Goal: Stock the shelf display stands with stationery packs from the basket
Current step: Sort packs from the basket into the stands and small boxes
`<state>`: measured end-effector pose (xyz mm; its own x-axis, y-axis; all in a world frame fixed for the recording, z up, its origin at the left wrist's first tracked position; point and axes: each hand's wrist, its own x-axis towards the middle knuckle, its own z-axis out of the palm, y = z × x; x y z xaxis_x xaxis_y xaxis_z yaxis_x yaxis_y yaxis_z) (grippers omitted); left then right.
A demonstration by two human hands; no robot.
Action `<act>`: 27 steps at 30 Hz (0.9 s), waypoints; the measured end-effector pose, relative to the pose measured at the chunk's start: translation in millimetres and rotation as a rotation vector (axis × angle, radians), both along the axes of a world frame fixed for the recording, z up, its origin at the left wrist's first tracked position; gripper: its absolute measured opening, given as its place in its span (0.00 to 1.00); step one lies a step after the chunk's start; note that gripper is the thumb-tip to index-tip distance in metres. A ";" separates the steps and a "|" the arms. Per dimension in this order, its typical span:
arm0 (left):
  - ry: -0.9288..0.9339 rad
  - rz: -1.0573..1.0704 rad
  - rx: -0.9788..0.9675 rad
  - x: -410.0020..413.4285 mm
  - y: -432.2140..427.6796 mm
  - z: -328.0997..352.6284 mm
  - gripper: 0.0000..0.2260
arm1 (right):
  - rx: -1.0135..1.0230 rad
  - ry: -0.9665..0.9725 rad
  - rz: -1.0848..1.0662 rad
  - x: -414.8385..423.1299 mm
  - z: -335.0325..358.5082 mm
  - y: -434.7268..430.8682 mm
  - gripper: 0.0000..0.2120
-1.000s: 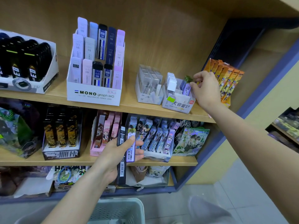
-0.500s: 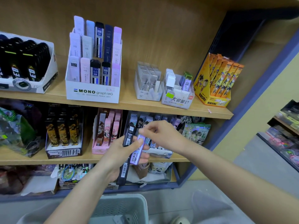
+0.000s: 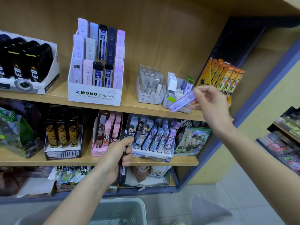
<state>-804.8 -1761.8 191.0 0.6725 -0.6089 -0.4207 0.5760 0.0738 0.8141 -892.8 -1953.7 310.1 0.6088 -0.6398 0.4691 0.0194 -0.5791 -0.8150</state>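
Down in front of the middle shelf [image 3: 84, 161], the left hand [image 3: 116, 159] has its fingers wrapped round some dark packs [image 3: 122, 172], held upright above the basket [image 3: 120, 208], so I'm guessing that's spare stock waiting its turn. Over to the right, the purple pack [image 3: 182, 101] is up at the top shelf [image 3: 129, 106], tilted, right in front of the small white display box [image 3: 174, 93], with the right hand [image 3: 211, 103] pinching its upper end between thumb and fingers [image 3: 203, 92]. Looks like mid-placement to me: next it needs turning upright and dropping in with the other purple ones, without knocking the neighbours.
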 end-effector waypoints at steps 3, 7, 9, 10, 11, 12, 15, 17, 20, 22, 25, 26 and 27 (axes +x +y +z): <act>0.025 -0.006 -0.101 -1.5 -2.1 1.0 0.09 | -0.131 -0.102 -0.129 5.0 4.3 -23.2 0.03; 0.043 -0.027 -0.139 -5.8 -3.4 1.3 0.09 | -0.226 -0.205 -0.225 15.9 6.8 -38.9 0.02; 0.027 -0.036 -0.145 -8.1 -3.3 3.3 0.07 | -0.247 -0.237 -0.255 21.5 10.2 -47.5 0.02; 0.006 -0.047 -0.137 -9.0 -2.8 4.6 0.05 | -0.282 -0.215 -0.262 24.0 11.1 -52.1 0.02; -0.015 -0.057 -0.123 -9.8 -2.3 5.7 0.05 | -0.341 -0.169 -0.263 26.2 11.6 -56.2 0.02; -0.027 -0.065 -0.114 -10.2 -2.2 5.7 0.05 | -0.412 -0.108 -0.263 28.3 11.1 -61.0 0.02; -0.030 -0.075 -0.128 -9.7 -2.8 4.4 0.08 | -0.562 0.079 -0.234 34.2 11.0 -71.2 0.04; -0.035 -0.081 -0.137 -9.1 -3.6 4.5 0.09 | -0.611 0.199 -0.210 39.0 12.0 -74.6 0.05; -0.055 -0.111 -0.132 -8.8 -5.0 4.3 0.10 | -0.686 0.339 -0.207 46.1 10.6 -75.6 0.08; -0.073 -0.129 -0.111 -10.0 -6.3 5.2 0.12 | -0.714 0.355 -0.228 49.5 9.0 -74.3 0.09; -0.073 -0.100 -0.090 -11.3 -8.0 6.4 0.11 | -0.741 0.338 -0.270 51.9 7.4 -71.2 0.10; -0.076 -0.085 -0.076 -11.4 -8.3 6.1 0.10 | -0.742 0.339 -0.279 52.3 6.8 -70.6 0.11; -0.082 -0.073 -0.061 -11.3 -8.5 5.8 0.10 | -0.738 0.345 -0.286 52.3 6.1 -70.5 0.12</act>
<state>-816.1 -1770.3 196.7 0.6563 -0.6801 -0.3267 0.5132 0.0851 0.8540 -840.6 -2024.2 316.2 0.6560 -0.3949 0.6433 -0.3874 -0.9076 -0.1621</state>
